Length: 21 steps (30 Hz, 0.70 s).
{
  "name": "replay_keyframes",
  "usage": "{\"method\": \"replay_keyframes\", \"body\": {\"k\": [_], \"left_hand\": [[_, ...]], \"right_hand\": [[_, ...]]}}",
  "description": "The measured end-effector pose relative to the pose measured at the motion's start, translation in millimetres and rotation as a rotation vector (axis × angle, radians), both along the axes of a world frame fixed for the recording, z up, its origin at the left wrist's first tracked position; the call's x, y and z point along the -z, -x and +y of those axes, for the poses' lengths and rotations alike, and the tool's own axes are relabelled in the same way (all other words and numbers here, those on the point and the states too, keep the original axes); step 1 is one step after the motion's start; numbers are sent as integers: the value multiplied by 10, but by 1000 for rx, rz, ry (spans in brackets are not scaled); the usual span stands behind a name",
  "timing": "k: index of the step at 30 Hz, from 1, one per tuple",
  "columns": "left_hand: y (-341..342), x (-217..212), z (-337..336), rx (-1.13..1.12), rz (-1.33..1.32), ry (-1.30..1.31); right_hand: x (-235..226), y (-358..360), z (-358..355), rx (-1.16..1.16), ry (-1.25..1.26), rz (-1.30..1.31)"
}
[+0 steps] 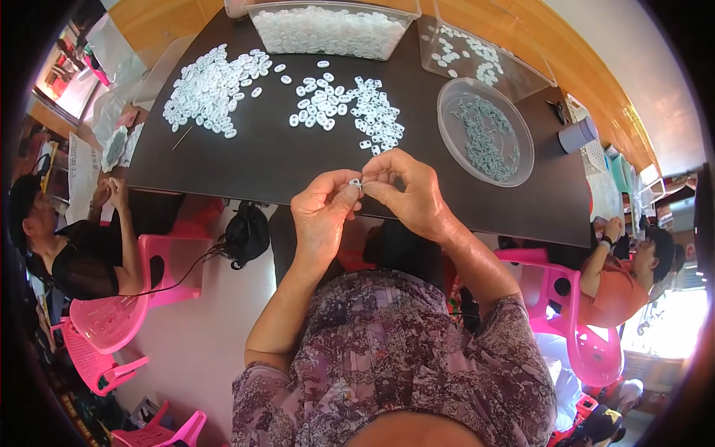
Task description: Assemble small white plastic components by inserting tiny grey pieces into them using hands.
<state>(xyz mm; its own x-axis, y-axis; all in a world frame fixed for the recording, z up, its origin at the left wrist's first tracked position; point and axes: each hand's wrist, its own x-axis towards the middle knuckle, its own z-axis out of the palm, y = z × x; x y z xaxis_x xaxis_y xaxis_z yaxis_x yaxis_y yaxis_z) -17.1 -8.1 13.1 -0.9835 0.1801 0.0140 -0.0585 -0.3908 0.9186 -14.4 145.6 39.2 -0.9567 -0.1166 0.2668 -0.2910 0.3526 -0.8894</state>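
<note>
Between thumb and fingers, my left hand [322, 212] pinches a small white plastic piece [355, 183] just above the near table edge. My right hand [410, 190] meets it there, thumb and forefinger pressed together at the piece's right side; whatever they grip is too small to make out. Beyond my hands lies a cluster of small white pieces [377, 115], with another small group of white oval pieces [322, 103] to its left. Farther left spreads a big heap of white oval pieces [205, 93]. A round clear tub [451, 146] at the right holds many small grey-green pin-like parts [488, 141].
At the table's back stand a clear bin [261, 33] full of white pieces and another clear bin [447, 67] with fewer. A thin stick [182, 138] lies at the left; a grey-purple cup [579, 136] stands right. Two people sit either side near pink chairs [175, 268].
</note>
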Motion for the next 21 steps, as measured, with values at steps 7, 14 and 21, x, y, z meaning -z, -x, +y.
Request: {"method": "replay_keyframes", "body": {"k": [7,14,21], "left_hand": [[-6,4,-63,-14,29,54],[-28,22,-70,-21,114,111],[-41,-1,-74,-110,339,383]], "right_hand": [[17,11,-13,1,-39,24],[16,7,-44,-27,-41,19],[20,3,-72,-25,-29,-11]]}}
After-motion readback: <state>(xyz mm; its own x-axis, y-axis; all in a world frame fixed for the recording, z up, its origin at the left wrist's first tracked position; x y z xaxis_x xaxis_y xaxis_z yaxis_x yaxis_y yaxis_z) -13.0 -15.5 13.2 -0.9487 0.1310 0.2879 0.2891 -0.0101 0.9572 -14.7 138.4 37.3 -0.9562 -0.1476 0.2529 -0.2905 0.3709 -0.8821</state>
